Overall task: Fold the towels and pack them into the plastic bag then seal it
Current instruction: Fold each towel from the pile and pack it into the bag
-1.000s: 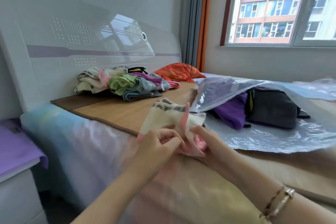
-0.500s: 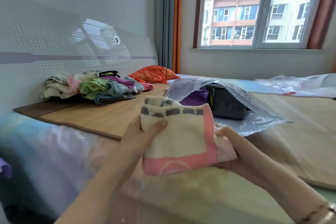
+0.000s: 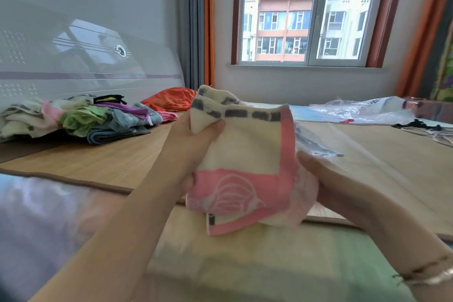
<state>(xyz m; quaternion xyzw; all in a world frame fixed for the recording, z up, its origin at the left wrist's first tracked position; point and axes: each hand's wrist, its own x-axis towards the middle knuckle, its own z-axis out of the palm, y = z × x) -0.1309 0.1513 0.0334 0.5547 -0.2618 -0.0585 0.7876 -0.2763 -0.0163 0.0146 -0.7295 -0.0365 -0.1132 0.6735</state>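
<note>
A folded cream towel [image 3: 247, 149] with a pink border and grey dashes is held up in front of me over the bed's near edge. My left hand [image 3: 193, 144] grips its left side, thumb on the front face. My right hand [image 3: 318, 174] holds its right edge from behind. The clear plastic bag [image 3: 308, 142] lies just behind the towel, mostly hidden by it. A pile of unfolded towels [image 3: 81, 117] in cream, pink, green, blue and purple sits at the left by the headboard.
A wooden bed mat [image 3: 117, 162] covers the bed. An orange cloth [image 3: 171, 99] lies by the curtain. More crumpled plastic [image 3: 362, 109] and dark cords [image 3: 421, 127] lie at the far right. The white headboard [image 3: 85, 56] rises on the left, with a window behind.
The view has turned right and the towel has risen closer to me, covering the bag and the dark and purple items inside it. Both hands keep their hold.
</note>
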